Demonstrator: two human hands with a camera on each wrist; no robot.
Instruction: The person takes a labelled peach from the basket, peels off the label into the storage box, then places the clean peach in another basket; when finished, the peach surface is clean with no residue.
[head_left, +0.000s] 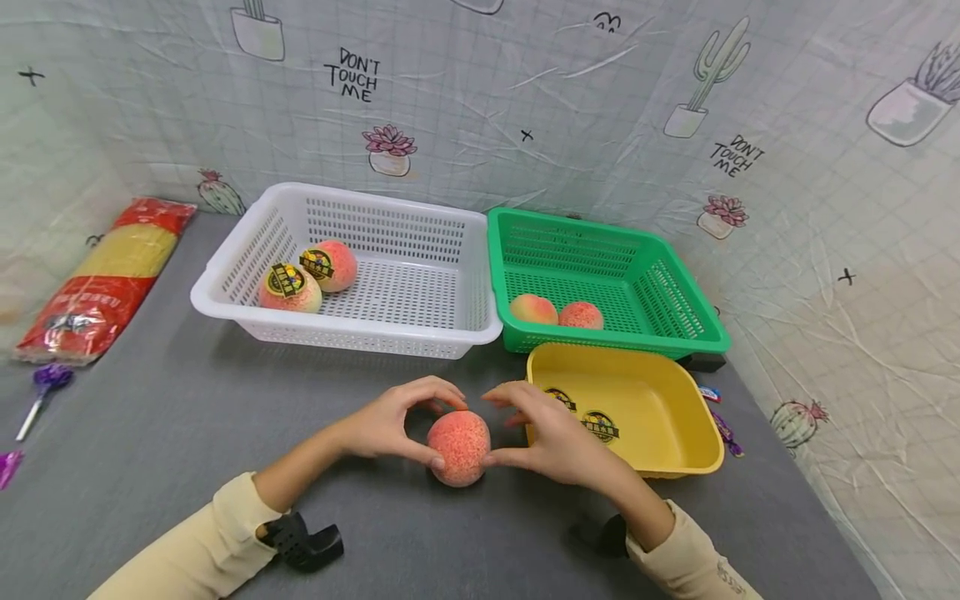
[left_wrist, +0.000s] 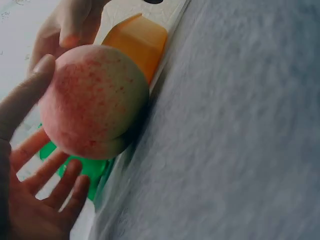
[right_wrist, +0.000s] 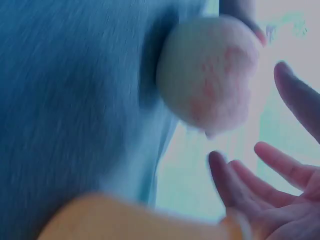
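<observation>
A pink speckled peach (head_left: 458,448) is at the middle front of the grey table, close over its surface. My left hand (head_left: 392,422) holds it from the left, with the thumb across its front and a finger at its top. In the left wrist view the thumb lies against the peach (left_wrist: 92,102) and the other fingers spread beside it. From the right, my right hand (head_left: 558,433) reaches in with curved, parted fingers. The right wrist view shows a gap between those fingers and the peach (right_wrist: 210,75).
A white basket (head_left: 367,337) holds two labelled peaches; a green basket (head_left: 615,337) holds two plain ones. A yellow bin (head_left: 660,408) stands right, black labels inside. Left are a red-and-yellow packet (head_left: 112,275) and a purple lollipop (head_left: 51,379). A patterned sheet (head_left: 480,108) hangs behind.
</observation>
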